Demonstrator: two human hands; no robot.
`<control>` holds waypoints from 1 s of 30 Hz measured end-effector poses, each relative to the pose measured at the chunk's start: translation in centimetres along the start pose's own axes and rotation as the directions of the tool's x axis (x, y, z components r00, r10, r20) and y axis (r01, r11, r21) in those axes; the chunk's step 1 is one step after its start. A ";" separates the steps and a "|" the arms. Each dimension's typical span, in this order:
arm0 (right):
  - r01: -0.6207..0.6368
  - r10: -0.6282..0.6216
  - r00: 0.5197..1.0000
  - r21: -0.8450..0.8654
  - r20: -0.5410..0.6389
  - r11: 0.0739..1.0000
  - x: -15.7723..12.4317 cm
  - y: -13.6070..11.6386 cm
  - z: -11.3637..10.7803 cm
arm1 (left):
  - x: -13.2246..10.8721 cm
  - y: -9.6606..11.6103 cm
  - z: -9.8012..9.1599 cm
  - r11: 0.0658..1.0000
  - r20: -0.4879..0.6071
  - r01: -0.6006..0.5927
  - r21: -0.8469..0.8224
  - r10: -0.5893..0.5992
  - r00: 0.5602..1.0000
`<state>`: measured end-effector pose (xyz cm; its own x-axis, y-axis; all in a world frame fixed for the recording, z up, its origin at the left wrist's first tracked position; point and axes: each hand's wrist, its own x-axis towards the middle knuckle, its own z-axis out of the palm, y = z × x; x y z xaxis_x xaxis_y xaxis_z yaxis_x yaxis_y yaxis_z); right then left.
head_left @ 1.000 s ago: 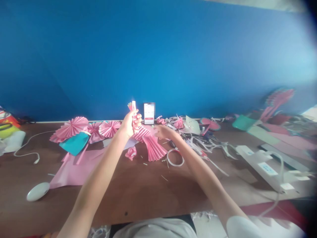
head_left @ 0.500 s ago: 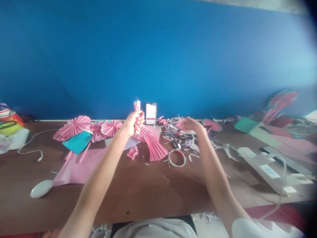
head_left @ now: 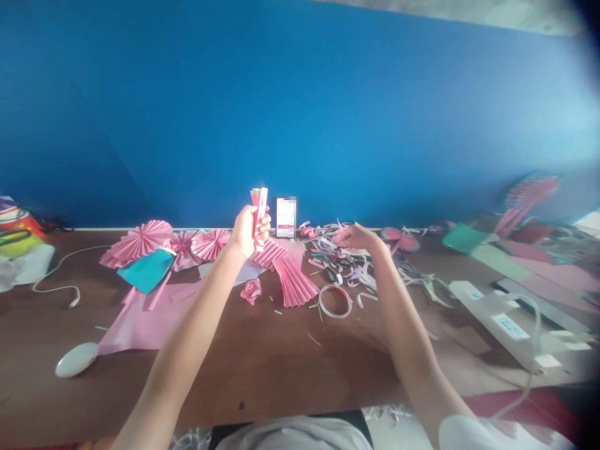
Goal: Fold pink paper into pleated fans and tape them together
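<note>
My left hand is closed around a narrow folded strip of pleated paper, pink with a white side, held upright above the table. Below it lie pink pleated paper pieces. My right hand reaches down at the heap of white paper scraps, fingers bent together; what they hold, if anything, I cannot make out. A phone stands upright between the hands. In front of the heap lies a roll of tape, with a crumpled pink paper to its left.
Pink paper fans, a teal paper piece and a pink sheet lie at left, near a white mouse. At right are a power strip and coloured paper sheets. A blue wall rises behind.
My left hand has shifted slightly left, and its grip on the folded strip has loosened a little, showing more of the strip. My right hand stays at the scrap heap.
</note>
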<state>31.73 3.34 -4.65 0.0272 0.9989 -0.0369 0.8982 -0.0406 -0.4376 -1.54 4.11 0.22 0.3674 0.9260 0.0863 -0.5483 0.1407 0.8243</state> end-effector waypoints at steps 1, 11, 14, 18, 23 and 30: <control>0.002 -0.002 0.999 0.007 0.034 1.000 0.1 0.2 -0.1 | 0.1 -0.1 0.0 1.000 -0.010 0.014 0.011 -0.014 1.000; -0.182 0.182 0.980 -0.003 0.079 0.983 0.6 2.8 -1.6 | 0.4 -0.9 -0.7 0.989 -0.007 -0.045 0.141 0.047 0.999; -0.237 0.237 0.970 -0.020 0.055 0.971 0.4 3.2 -2.1 | 0.6 -1.0 -0.9 0.990 -0.008 -0.033 0.138 0.035 0.999; -0.242 0.244 0.966 -0.035 0.089 0.970 -0.4 2.6 -2.5 | 0.6 -1.1 -1.0 0.991 0.003 -0.007 0.136 0.007 1.000; -0.189 0.193 0.956 -0.038 0.220 0.981 -1.0 1.1 -2.3 | 0.3 -1.0 -1.0 0.984 0.024 0.058 0.167 -0.063 0.998; 0.026 -0.013 0.977 -0.062 0.212 0.998 -0.4 0.0 -0.7 | 0.1 -0.9 -0.8 0.983 0.138 0.082 0.161 -0.105 0.985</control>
<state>32.07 2.92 -3.98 -0.0779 0.9721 -0.2213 0.9240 -0.0129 -0.3821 -1.63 4.39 -0.98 0.5232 0.8488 0.0757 -0.3877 0.1580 0.9081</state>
